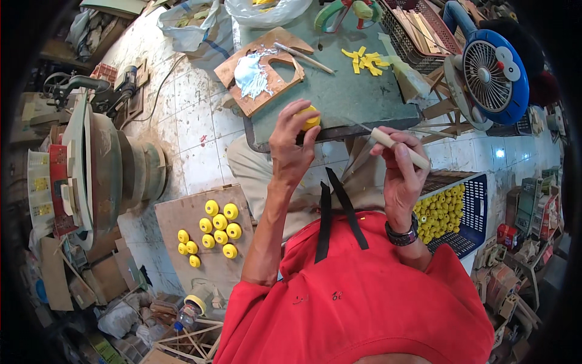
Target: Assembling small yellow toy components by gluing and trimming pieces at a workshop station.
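At the near edge of the green-topped table, my left hand grips a round yellow wheel-like piece between fingers and thumb. My right hand, to the right of it, is closed around the pale handle of a thin-tipped awl-like tool. The slim metal tip points toward the yellow piece but stays apart from it. Farther back on the table lies a wooden board with a smear of white paste. A pale stick rests across that board. Short yellow strips form a loose pile to its right.
Several yellow wheel-like pieces sit on a flat board at lower left. A dark blue crate of small yellow pieces stands right. A blue fan, a crate of wood strips, plastic bags and a large round machine surround the table.
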### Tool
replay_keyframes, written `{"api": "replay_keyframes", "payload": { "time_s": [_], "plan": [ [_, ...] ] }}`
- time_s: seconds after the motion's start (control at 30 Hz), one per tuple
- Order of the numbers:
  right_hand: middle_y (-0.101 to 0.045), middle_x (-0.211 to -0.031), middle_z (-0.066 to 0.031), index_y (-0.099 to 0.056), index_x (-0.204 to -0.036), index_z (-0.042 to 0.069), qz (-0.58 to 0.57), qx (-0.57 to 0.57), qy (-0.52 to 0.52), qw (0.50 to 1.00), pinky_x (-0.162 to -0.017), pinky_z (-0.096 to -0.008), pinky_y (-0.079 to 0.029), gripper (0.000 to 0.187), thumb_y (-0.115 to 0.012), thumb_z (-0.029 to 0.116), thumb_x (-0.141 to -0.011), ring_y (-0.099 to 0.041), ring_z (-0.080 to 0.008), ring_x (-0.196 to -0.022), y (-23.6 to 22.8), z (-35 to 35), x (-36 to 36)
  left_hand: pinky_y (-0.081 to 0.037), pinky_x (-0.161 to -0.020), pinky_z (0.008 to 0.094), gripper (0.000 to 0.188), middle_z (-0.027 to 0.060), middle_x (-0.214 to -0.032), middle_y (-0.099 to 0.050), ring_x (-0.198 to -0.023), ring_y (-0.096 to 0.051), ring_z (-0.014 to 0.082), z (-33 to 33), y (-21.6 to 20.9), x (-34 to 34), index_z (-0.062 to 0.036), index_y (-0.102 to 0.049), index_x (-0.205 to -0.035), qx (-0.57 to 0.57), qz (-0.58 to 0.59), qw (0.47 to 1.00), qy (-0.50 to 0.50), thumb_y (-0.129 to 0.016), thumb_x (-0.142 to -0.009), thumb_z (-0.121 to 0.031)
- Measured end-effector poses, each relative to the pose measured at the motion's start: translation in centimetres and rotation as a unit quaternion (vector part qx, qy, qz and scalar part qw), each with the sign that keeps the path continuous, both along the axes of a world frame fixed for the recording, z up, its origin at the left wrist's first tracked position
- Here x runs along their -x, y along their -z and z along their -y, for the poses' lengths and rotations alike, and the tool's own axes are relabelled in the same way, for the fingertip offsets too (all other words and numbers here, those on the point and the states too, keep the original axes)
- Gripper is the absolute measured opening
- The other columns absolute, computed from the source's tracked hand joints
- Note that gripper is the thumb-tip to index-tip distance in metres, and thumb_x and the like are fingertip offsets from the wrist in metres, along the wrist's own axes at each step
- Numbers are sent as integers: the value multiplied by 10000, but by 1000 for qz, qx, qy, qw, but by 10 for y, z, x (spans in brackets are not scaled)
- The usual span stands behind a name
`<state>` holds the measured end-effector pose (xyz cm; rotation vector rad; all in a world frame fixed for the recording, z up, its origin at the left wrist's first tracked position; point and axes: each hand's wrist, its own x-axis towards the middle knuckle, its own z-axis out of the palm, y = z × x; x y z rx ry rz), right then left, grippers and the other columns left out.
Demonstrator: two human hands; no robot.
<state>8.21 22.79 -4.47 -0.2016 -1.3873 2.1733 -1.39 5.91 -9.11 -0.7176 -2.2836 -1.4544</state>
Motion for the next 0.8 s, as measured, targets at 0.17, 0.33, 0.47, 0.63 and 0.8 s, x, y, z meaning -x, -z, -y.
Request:
{"api": "replay_keyframes", "payload": {
  "time_s": [0.17,0.33,0.47,0.63,0.8],
  "plan": [
    [-631,-1061,-234,-598,-1003,-66,55,120,-67,989,-754,-313,-552,215,-546,129,-930,-664,-247,-817,8,-5,0,-481,-924,320,587,165,-1239,-557,-1117,-586,277,4,5,-1,-49,-489,-1256,-40,74,996,6,-704,-725,77],
    [-633,-1055,-233,-598,-1002,-66,75,156,-93,980,-746,-314,-557,216,-547,131,-929,-667,-253,-815,13,1,2,-503,-841,293,568,145,-1163,-584,-1035,-614,271,7,-11,-7,-47,-527,-1219,68,-137,986,-67,-754,-704,30],
    [-653,-975,-231,-604,-964,-63,80,153,-130,976,-677,-306,-566,220,-547,147,-929,-667,-235,-727,13,1,0,-512,-679,295,341,102,-913,-630,-806,-628,237,8,-24,-22,-30,-651,-1009,10,-133,989,63,-761,-689,19],
    [-673,-831,-203,-630,-850,-58,144,186,-133,963,-509,-268,-551,280,-542,195,-931,-638,-151,-580,9,-11,1,-494,-590,329,215,105,-790,-598,-700,-599,252,10,-38,-33,11,-629,-938,18,-70,980,184,-694,-736,39],
    [-668,-911,-219,-639,-865,-62,131,124,-162,970,-614,-282,-555,247,-555,162,-924,-662,-191,-683,5,-12,-4,-489,-562,292,106,127,-754,-652,-657,-623,212,6,-50,-52,25,-674,-872,-14,60,995,84,-715,-775,9]
  ]
}}
